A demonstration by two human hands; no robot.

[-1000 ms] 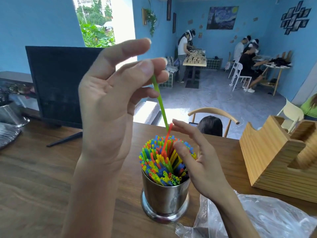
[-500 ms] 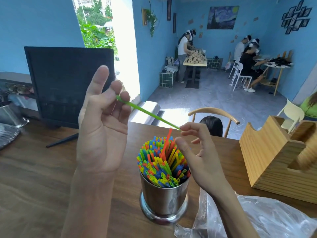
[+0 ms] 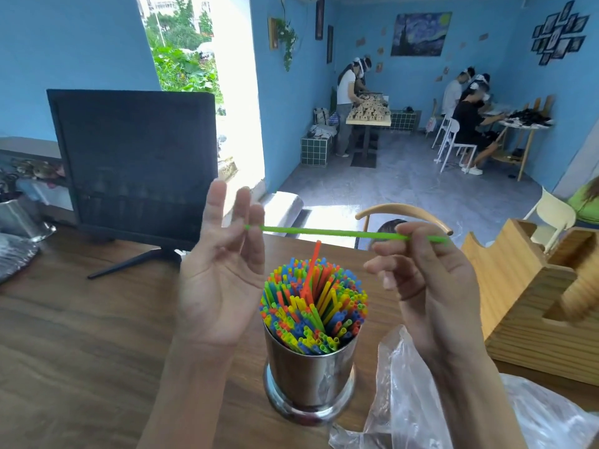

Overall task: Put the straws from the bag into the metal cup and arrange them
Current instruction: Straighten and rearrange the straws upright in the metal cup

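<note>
1. Step in hand: one green straw (image 3: 340, 233) is held level above the metal cup (image 3: 309, 374), clear of the bundle. This is judged to be the arranging stage, with a single straw out of the cup for re-seating.
2. Left hand (image 3: 220, 283): the palm is turned up and the fingers are spread wide; only two fingertips (image 3: 256, 222) pinch the straw's left end.
3. Right hand (image 3: 431, 280): the fingers are curled, and the straw is pinched near its right end between thumb and forefinger.
4. Task items: the cup stands on the wooden worktop (image 3: 81, 335) between the forearms, packed with coloured straws (image 3: 312, 309). One orange straw (image 3: 310, 270) stands proud of the rest.
5. Next move, as judged: the green straw is to be tipped upright and fed into a gap; the orange straw is to be pressed level.
6. Count: two hands, one cup, one plastic bag (image 3: 486, 416) lying beside the cup, apparently empty. The straws in the cup are too many to count.
</note>
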